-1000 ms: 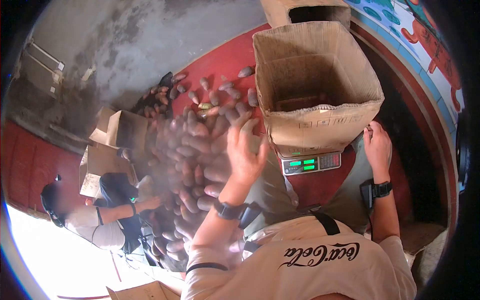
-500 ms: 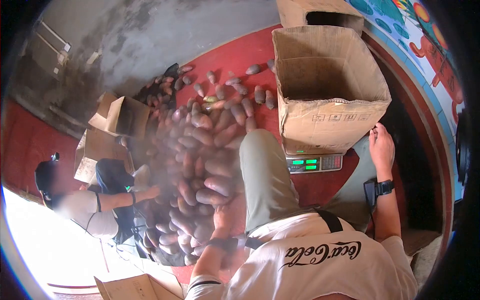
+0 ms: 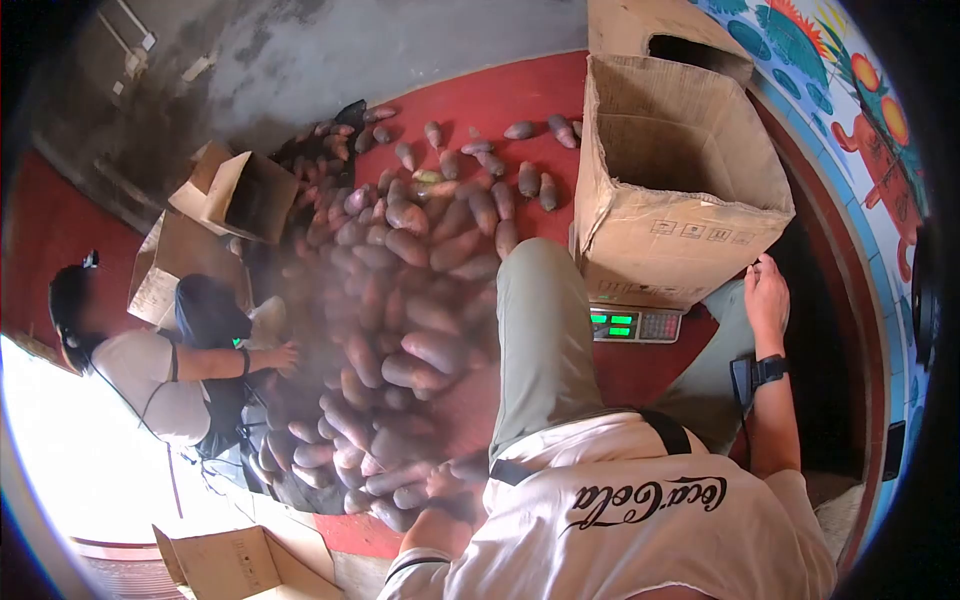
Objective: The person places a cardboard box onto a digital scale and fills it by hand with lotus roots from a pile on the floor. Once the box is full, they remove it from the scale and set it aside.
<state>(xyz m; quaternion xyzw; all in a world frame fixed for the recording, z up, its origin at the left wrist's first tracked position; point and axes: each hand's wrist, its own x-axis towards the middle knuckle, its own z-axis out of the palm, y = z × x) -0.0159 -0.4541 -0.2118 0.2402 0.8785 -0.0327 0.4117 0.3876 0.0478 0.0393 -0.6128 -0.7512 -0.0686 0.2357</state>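
My left hand [image 3: 440,483] is low in the pile of purple-brown tubers [image 3: 405,245], beside and against the tubers at its lower edge. Haze and blur hide its fingers, so its grip is unclear. My right hand [image 3: 766,298] lies on my right knee with fingers stretched out, their tips near the lower right corner of a tall cardboard box [image 3: 690,235]. This box has an open top and stands on a digital scale [image 3: 657,326] with green lit displays. A dark watch [image 3: 770,371] is on my right wrist.
A person [image 3: 150,385] sits at the left with a hand [image 3: 283,357] near the pile. Two opened boxes [image 3: 243,195] stand beyond them, and another opened box [image 3: 235,565] is at the lower left. A cardboard box [image 3: 625,28] stands behind the tall one.
My left hand has moved down and slightly right along the pile. The view has shifted slightly. The other person's hand has drawn back left from the tubers.
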